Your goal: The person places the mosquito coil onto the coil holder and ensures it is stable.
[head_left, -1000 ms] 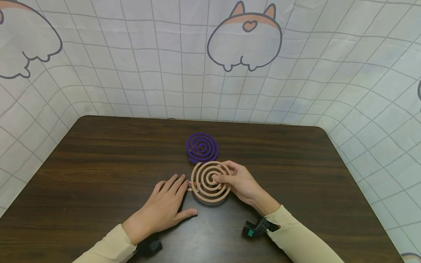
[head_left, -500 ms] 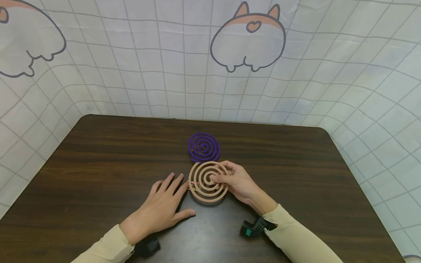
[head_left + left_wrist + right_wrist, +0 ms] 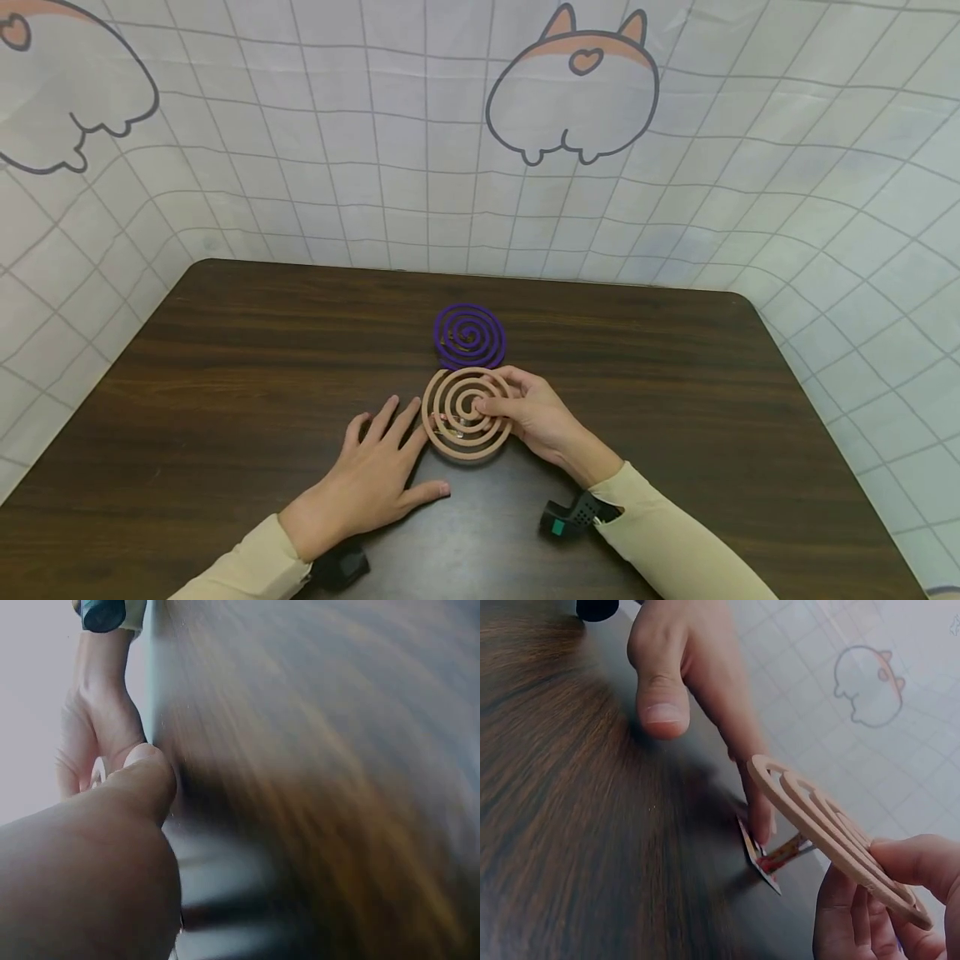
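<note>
My right hand (image 3: 536, 417) pinches a tan mosquito coil (image 3: 437, 446) near its centre, thumb on top and fingers below. In the right wrist view the coil (image 3: 832, 844) is tilted and raised above the table. Under its left part is a small flat stand (image 3: 759, 862) with an upright tab, partly hidden from the head view by the coil. My left hand (image 3: 371, 479) lies palm down on the table with fingers spread, one fingertip down at the stand's edge. In the left wrist view, the left thumb (image 3: 142, 780) fills the near side.
A purple mosquito coil (image 3: 489, 358) sits just behind the tan one, with something brass-coloured showing through its gaps. The dark wooden table (image 3: 225, 350) ends at a white gridded curtain (image 3: 360, 183) with cartoon prints. Each wrist carries a black camera (image 3: 566, 518).
My right hand has moved the tan coil a little left, farther over the small stand. The left hand stays almost in place. The head view has shifted slightly.
</note>
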The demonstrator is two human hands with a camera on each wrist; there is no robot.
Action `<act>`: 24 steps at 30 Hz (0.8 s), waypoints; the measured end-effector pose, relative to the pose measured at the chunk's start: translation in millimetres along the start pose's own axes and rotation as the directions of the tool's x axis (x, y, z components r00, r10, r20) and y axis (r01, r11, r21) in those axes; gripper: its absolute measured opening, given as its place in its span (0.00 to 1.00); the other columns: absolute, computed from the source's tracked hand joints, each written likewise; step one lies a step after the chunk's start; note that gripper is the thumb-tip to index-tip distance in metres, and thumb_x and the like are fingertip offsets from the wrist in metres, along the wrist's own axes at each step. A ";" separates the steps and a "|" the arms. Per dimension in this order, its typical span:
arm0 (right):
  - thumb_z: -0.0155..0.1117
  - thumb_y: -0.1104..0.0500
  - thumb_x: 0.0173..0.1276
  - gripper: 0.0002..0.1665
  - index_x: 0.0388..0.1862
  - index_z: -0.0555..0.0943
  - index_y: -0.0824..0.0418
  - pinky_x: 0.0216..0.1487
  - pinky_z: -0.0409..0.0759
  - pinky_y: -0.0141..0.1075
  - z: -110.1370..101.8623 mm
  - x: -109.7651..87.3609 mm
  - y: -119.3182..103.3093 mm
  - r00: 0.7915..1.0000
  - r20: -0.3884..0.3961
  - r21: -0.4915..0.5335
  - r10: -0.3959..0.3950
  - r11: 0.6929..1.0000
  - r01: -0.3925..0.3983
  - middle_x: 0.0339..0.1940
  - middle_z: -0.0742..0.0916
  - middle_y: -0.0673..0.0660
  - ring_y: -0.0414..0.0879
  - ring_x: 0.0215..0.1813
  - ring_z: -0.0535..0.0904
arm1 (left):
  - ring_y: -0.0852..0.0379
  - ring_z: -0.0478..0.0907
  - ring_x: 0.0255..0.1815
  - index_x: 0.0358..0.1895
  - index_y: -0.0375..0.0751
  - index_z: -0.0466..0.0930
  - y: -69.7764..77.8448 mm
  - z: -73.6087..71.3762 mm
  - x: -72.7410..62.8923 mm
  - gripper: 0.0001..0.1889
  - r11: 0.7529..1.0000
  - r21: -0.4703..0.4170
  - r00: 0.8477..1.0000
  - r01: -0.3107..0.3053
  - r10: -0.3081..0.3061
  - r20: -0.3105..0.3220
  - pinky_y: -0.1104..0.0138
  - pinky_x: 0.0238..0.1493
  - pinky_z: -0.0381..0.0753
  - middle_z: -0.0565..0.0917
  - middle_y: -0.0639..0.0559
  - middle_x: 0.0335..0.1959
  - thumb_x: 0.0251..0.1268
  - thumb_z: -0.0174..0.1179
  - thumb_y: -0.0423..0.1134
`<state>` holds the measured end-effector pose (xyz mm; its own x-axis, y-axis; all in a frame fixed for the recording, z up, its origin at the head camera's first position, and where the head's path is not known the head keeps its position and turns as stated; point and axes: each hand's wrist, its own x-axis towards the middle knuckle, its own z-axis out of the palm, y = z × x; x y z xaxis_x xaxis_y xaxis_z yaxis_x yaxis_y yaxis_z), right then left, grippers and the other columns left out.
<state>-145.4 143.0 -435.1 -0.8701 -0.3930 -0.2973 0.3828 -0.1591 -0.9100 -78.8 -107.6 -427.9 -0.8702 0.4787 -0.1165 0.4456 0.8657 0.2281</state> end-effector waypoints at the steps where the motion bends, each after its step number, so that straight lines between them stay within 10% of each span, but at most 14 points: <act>1: 0.68 0.71 0.68 0.24 0.60 0.74 0.63 0.37 0.86 0.30 0.9 0.5 0.0 1.000 -0.001 0.003 0.002 1.000 -0.002 0.40 0.89 0.49 0.38 0.39 0.88 | 0.30 0.50 0.85 0.83 0.51 0.57 1.2 0.1 0.1 0.48 1.000 -0.012 1.000 0.006 -0.006 0.006 0.29 0.72 0.56 0.57 0.40 0.85 0.68 0.51 0.76; 24: 0.66 0.71 0.70 0.23 0.61 0.73 0.65 0.38 0.87 0.30 5.7 4.3 -0.1 0.999 0.006 0.018 0.034 0.999 -0.034 0.39 0.89 0.51 0.39 0.37 0.88 | 0.31 0.40 0.87 0.86 0.54 0.46 9.6 2.9 2.0 0.53 0.996 -0.037 0.992 0.084 -0.080 0.094 0.19 0.70 0.44 0.46 0.43 0.88 0.66 0.47 0.80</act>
<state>-147.4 136.1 -434.6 -0.8549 -0.4036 -0.3260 0.4176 -0.1622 -0.8940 -75.6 -97.9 -428.8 -0.8795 0.4194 -0.2250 0.3631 0.8968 0.2527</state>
